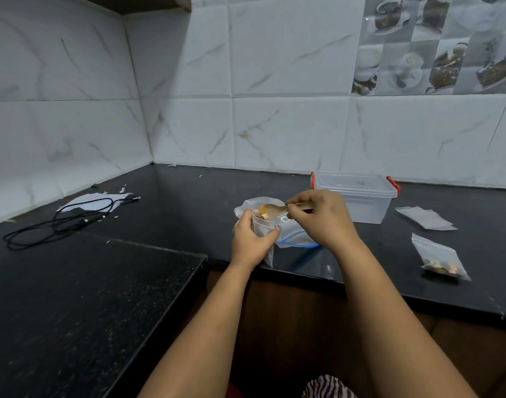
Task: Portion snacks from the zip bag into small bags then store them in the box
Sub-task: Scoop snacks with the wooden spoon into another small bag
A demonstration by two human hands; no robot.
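here the small bag is upright over the counter edge, gripped by the left hand. the right hand pinches a spoon holding snacks at its mouth. behind lies the zip bag; the box stands closed beyond, a filled bag right.

I see bare black counter open across centre frame | box lidded, blocks right of centre at the wall | zip bag and both hands fill centre | filled small bag and flat bags clutter right | cable and paper obstruct left | lower-left slab bare.
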